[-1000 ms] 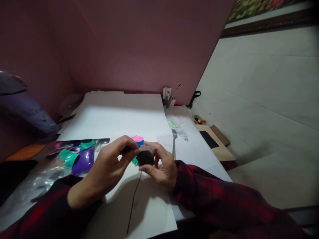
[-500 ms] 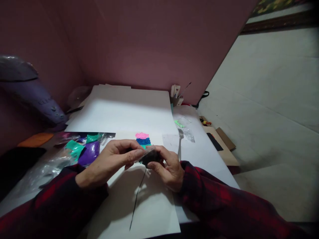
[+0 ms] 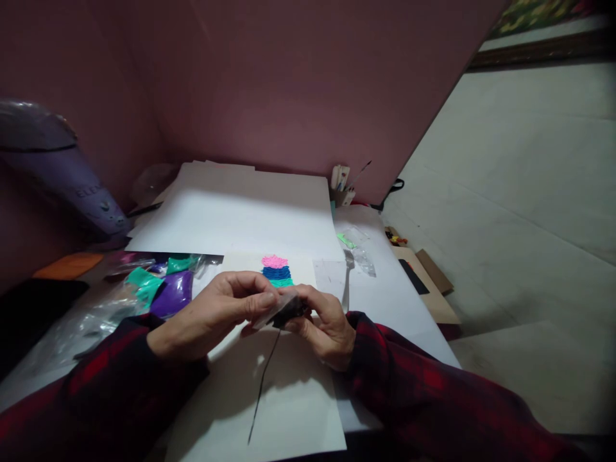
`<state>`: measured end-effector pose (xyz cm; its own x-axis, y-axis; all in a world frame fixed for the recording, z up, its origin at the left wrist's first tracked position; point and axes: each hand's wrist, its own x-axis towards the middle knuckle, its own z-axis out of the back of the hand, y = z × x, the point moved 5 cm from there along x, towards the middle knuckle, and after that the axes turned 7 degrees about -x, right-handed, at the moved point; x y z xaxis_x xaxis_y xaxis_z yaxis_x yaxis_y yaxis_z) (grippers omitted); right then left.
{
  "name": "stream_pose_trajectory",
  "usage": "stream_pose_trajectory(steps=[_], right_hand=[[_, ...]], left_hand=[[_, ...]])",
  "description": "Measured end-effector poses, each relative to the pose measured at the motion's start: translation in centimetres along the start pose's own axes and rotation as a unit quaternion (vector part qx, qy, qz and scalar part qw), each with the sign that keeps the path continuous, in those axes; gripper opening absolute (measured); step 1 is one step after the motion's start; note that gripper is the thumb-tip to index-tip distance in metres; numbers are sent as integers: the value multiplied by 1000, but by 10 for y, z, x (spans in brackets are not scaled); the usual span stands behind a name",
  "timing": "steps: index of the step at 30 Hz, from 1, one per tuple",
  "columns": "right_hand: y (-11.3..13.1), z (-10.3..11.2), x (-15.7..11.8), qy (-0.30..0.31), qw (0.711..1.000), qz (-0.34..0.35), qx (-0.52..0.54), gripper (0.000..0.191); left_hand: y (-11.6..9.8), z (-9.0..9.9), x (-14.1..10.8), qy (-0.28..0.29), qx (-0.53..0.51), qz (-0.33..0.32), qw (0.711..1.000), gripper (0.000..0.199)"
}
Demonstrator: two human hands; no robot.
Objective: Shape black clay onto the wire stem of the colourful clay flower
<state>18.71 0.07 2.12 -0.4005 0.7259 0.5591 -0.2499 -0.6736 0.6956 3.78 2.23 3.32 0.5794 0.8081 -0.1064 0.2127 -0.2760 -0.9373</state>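
A small clear plastic packet with a black lump, perhaps modelling clay, in it (image 3: pixel 285 312) is held between my hands over the paper. My left hand (image 3: pixel 219 314) pinches the clear edge of the packet between thumb and fingers. Gripping its dark end is my right hand (image 3: pixel 325 326), fingers curled round it. Behind them, pink, blue and teal textured bands (image 3: pixel 276 272) lie on a white sheet (image 3: pixel 298 410). A thin black line (image 3: pixel 262 388) runs down that sheet below the packet; whether it is drawn or a strand I cannot tell.
Purple and teal clay packets (image 3: pixel 172 295) lie in crumpled plastic at the left, near a lilac bottle (image 3: pixel 89 192). Large white sheets (image 3: pixel 240 208) cover the back. A fork (image 3: pixel 348 269) and a clear wrapper (image 3: pixel 364 262) are at right, with a pen holder (image 3: pixel 341 192) behind.
The packet has been turned slightly between my hands, and more of its clear plastic shows toward my left fingers. Both hands keep nearly the same place.
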Motion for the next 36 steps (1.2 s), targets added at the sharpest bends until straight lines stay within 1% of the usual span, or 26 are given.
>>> stream_pose_trajectory(steps=[6,11,14,19,23,25,28,30,33,36], right_hand=[[1,0,1,-1,1000,-21,-8,28],[0,1,0,-1,999,-32,-23,28],[-1,2,0,-8,999,-29,-21,28],[-4,1,0,11,999,-48,13,25],[-2,1,1,19,998,-48,26,23],[-1,2,0,14,999,-42,14,23],[-1,2,0,10,999,-40,-8,23],[-2,2,0,9,999,-43,-8,23],[-3,1,0,7,999,-40,7,23],[-4,1,-1,5,999,-42,11,24]], left_hand=[[-7,2,-4,-4,97,-30,995,14],[-11,4,-5,3,165,-18,986,18],[-12,5,-6,9,188,-16,982,20],[-10,7,-5,7,228,-53,972,20],[-8,8,-4,0,220,-59,974,19],[-8,7,-3,5,195,-58,979,17],[-12,6,-3,3,175,-78,981,11],[-14,6,-4,-15,183,-88,979,8],[-16,7,-4,-45,199,-103,973,8],[-20,4,-6,-36,224,-141,964,14]])
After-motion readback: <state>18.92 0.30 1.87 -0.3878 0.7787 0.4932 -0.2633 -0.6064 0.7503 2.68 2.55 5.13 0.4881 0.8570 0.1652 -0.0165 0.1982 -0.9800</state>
